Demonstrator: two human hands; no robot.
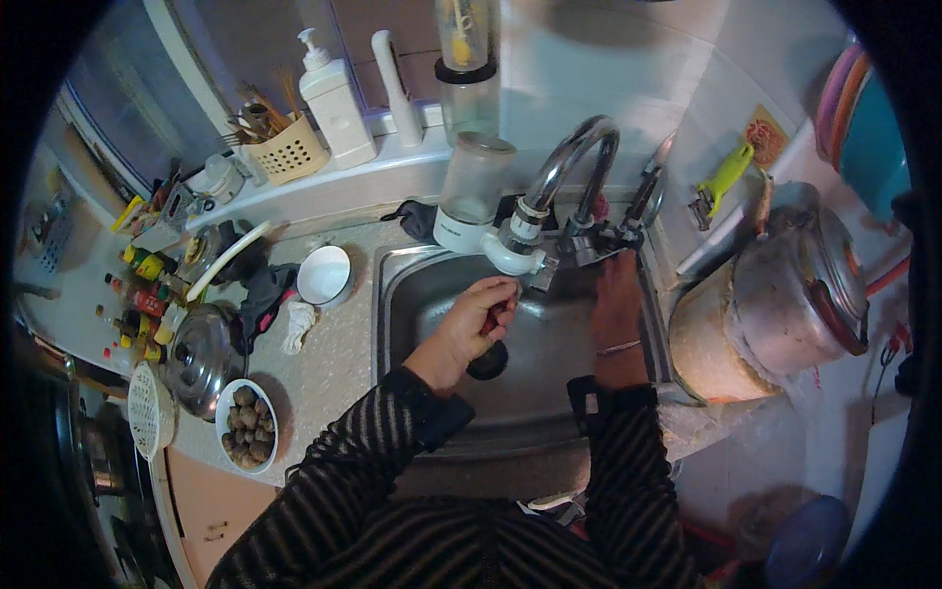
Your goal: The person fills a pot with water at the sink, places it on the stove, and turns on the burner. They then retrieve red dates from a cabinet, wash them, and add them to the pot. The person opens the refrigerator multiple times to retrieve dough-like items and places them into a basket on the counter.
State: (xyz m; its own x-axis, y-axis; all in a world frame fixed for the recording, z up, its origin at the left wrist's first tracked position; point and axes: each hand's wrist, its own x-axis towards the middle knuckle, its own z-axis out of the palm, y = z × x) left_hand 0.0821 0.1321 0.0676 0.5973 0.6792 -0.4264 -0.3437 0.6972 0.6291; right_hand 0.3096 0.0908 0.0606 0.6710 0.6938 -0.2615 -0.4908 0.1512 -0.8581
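Observation:
My left hand (478, 324) is over the stainless steel sink (544, 361), its fingers curled around a small reddish thing that they mostly hide. Just above it hangs the square outlet of the water filter (464, 232), which is fitted to the curved chrome faucet (548, 180). My right hand (617, 313) reaches, slightly blurred, along the right side of the sink, with its fingertips by the faucet base (583, 247). Whether those fingertips touch the handle cannot be told. The black drain (488, 361) shows below my left hand.
Left on the counter are a white bowl (325, 275), a bowl of small round brown vegetables (248, 429), a white strainer (149, 408), a glass lid (206, 361) and several bottles. A large metal pot (787, 294) stands at the right. A white pump bottle (338, 110) is on the sill.

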